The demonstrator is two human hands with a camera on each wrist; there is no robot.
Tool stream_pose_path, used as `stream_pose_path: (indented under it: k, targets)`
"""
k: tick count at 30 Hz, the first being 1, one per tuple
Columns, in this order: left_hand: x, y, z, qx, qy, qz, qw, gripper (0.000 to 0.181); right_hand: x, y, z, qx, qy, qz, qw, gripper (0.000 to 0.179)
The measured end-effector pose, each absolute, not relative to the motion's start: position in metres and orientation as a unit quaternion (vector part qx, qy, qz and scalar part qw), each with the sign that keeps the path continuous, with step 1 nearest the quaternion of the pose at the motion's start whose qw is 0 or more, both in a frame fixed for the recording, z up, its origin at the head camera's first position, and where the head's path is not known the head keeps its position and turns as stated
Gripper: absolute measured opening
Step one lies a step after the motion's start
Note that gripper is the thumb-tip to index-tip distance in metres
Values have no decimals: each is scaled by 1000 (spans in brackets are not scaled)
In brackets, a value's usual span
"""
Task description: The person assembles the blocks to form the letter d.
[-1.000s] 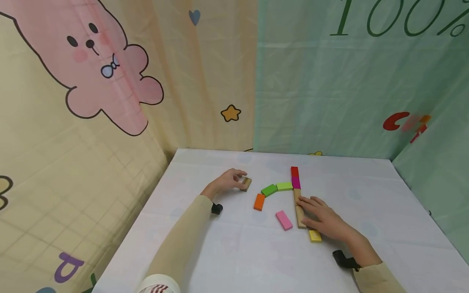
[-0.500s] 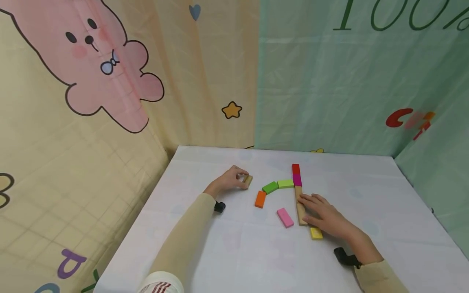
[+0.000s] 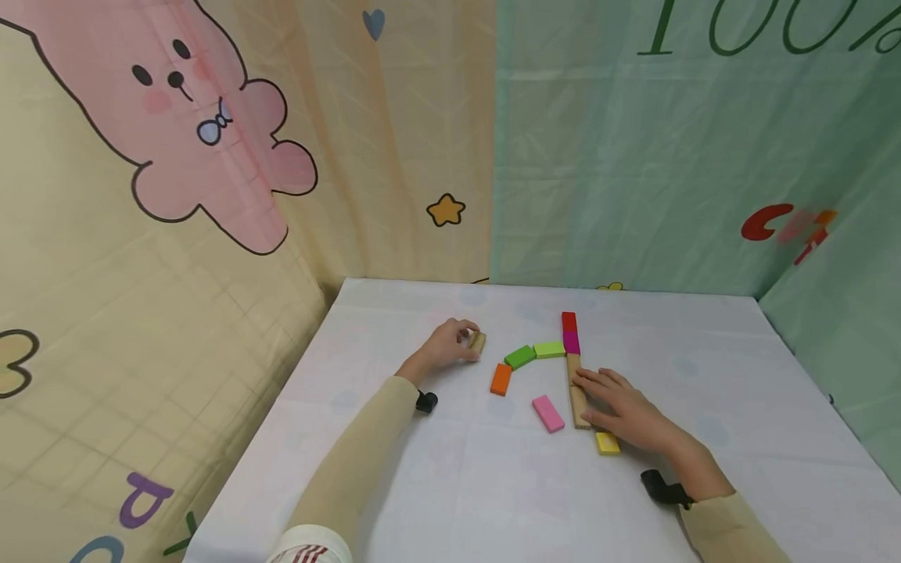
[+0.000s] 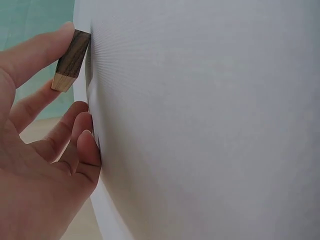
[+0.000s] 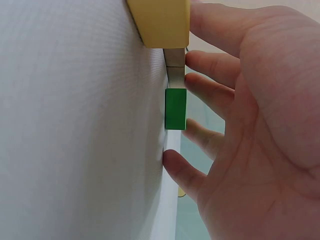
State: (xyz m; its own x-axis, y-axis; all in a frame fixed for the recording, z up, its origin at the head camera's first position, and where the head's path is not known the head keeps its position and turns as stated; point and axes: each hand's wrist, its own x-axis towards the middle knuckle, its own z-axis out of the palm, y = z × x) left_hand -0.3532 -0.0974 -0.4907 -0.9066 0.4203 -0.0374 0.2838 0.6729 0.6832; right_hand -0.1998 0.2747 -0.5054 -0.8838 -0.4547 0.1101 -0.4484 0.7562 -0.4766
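Observation:
At the far left of the layout, my left hand (image 3: 445,344) pinches a small wooden block (image 3: 478,342) between thumb and forefinger. In the left wrist view this wooden block (image 4: 72,59) shows a dark side and a paler end, and the other fingers curl beside the white cloth. My right hand (image 3: 626,410) lies with extended, spread fingers along a line of plain wooden blocks (image 3: 574,391), fingertips touching them. A yellow block (image 3: 608,443) sits partly under its thumb side. The right wrist view also has a green block (image 5: 175,109) near the fingers, hidden by the hand in the head view.
Red (image 3: 568,321) and magenta (image 3: 571,342) blocks extend the wooden line at its far end. Light green (image 3: 549,349), green (image 3: 520,357) and orange (image 3: 500,379) blocks curve off leftward. A pink block (image 3: 547,414) lies apart on the white-covered table (image 3: 450,485).
The head view has shifted slightly. My left forefinger has drawn in against the wooden block, which has tipped a little. The right hand keeps its place on the wooden line.

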Motion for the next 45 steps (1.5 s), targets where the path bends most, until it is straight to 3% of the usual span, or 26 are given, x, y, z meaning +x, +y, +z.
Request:
stream_pose_path:
  k: [15, 26, 45]
  targets:
    - [-343, -96, -493, 186, 896, 400, 58, 53, -198, 273, -501, -239, 938, -250, 13, 68]
    - [-329, -90, -487, 145, 896, 419, 25, 30, -200, 276, -503, -241, 938, -248, 16, 69]
    - [-320, -104, -491, 92, 855, 511, -3, 19, -201, 277, -503, -250, 935, -251, 11, 67]
